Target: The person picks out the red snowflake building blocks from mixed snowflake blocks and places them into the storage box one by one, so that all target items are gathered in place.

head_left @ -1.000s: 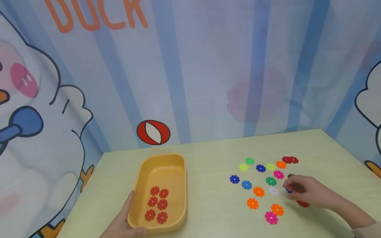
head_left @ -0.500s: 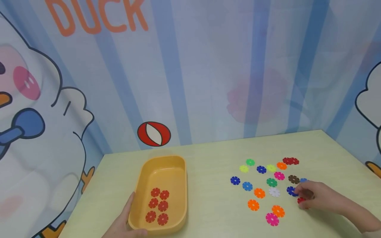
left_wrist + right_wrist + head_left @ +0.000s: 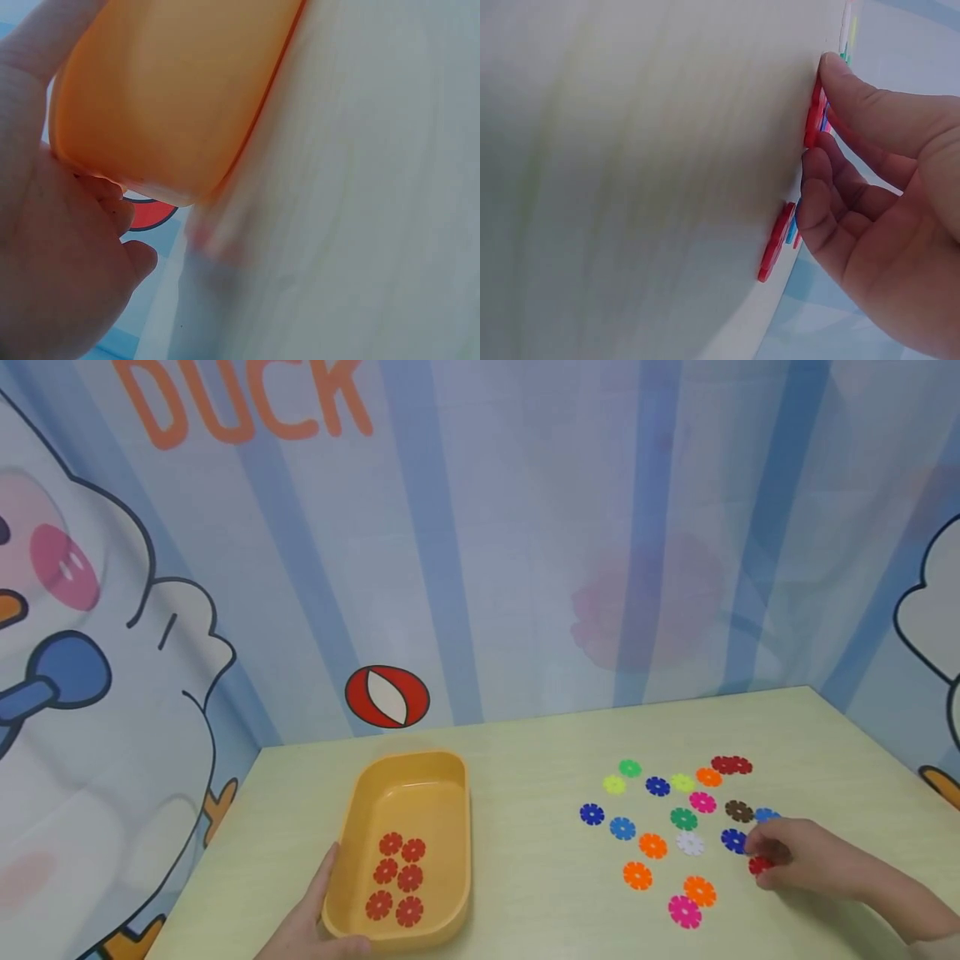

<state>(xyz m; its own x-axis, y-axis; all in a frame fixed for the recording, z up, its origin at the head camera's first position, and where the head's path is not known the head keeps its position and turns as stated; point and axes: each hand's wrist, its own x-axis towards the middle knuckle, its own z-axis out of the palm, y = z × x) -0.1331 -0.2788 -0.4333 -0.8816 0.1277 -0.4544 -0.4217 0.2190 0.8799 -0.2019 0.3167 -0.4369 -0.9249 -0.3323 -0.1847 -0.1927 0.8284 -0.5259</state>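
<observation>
At the lower left of the head view, my left hand [image 3: 311, 910] grips the near left corner of a yellow plastic tray [image 3: 459, 827]. Fingers lie along its side and the thumb is at its near rim; the left wrist view shows some fingers curled against it. Several red flower-shaped plastic discs [image 3: 409, 878] lie in the tray's near half. On the right, my right hand [image 3: 813, 860] pinches a red flower-shaped disc [image 3: 814, 116] by its edges between thumb and fingers, at the tabletop. Another red disc [image 3: 777, 244] lies beside the fingers in the right wrist view.
Loose discs are spread over the table's right half: dark blue [image 3: 734, 841], brown [image 3: 738, 811], white [image 3: 690, 842], orange [image 3: 637, 875], pink [image 3: 685, 912] and others. Two dark red discs [image 3: 731, 765] overlap at the back. A printed curtain [image 3: 525, 543] hangs behind the table [image 3: 532, 827].
My right hand has moved right and toward me, from above the blue and brown discs down to the red disc, its fingers closing on it. The left hand and tray have stayed put.
</observation>
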